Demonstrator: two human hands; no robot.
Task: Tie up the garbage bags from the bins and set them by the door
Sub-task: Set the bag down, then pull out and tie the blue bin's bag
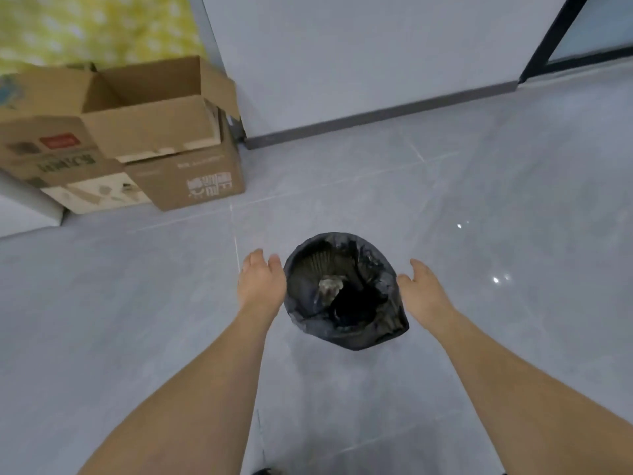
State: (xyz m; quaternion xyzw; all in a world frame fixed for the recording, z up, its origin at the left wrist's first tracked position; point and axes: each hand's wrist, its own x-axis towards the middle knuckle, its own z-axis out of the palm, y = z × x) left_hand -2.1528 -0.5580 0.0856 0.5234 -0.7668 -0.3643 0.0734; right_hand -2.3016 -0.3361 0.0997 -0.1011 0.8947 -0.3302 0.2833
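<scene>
A small round bin lined with a black garbage bag (383, 323) stands on the grey tiled floor in front of me. The bag's edge is folded over the rim, and a crumpled grey scrap (329, 284) lies inside. My left hand (262, 279) hovers just left of the rim, fingers apart, holding nothing. On the other side, my right hand (423, 289) reaches in close to the right of the rim, also open and empty. Neither hand clearly touches the bag.
Stacked open cardboard boxes (137, 132) sit at the far left against a white wall (342, 56) with a dark skirting board. A dark-framed glass door (561, 32) is at the far right. Yellow patterned fabric (96, 29) shows behind the boxes.
</scene>
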